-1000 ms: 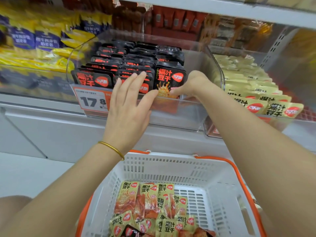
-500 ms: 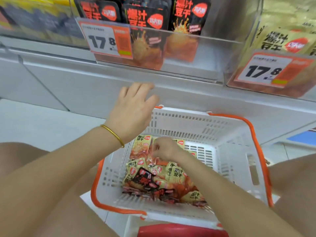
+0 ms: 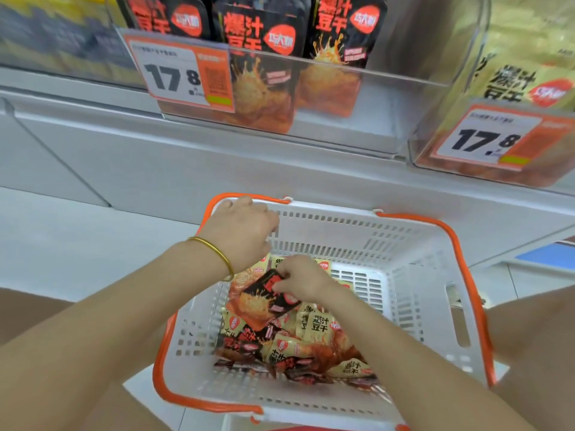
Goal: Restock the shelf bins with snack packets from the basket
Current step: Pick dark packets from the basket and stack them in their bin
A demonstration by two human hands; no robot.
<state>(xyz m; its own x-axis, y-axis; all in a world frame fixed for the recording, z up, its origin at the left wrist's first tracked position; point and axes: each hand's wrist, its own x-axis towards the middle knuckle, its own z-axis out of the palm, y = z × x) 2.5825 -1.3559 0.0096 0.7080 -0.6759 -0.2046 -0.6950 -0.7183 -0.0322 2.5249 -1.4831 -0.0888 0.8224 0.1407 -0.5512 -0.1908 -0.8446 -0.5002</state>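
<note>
My right hand (image 3: 303,279) pinches a black-and-orange snack packet (image 3: 264,303) in the white plastic basket (image 3: 420,290); left hand (image 3: 241,227) seemingly grips its far rim.

left hand (image 3: 245,231): at the far-left corner of the basket (image 3: 404,275), your curled fingers hide their tips; whether they grip the rim is unclear.
black packet (image 3: 267,301): inside the basket, your right hand (image 3: 306,279) covers its upper corner.
yellow packets (image 3: 317,325): in the basket, partly buried under the black packet and your forearm; uncountable.
middle bin (image 3: 389,98): above the basket, top cut by the upper edge.
price tag (image 3: 180,76): above-left of the basket, fine print unreadable.
right bin (image 3: 418,154): above-right of the basket, blurred, cropped at the right edge.
red object (image 3: 311,428): below the basket, a sliver you cannot identify.
</note>
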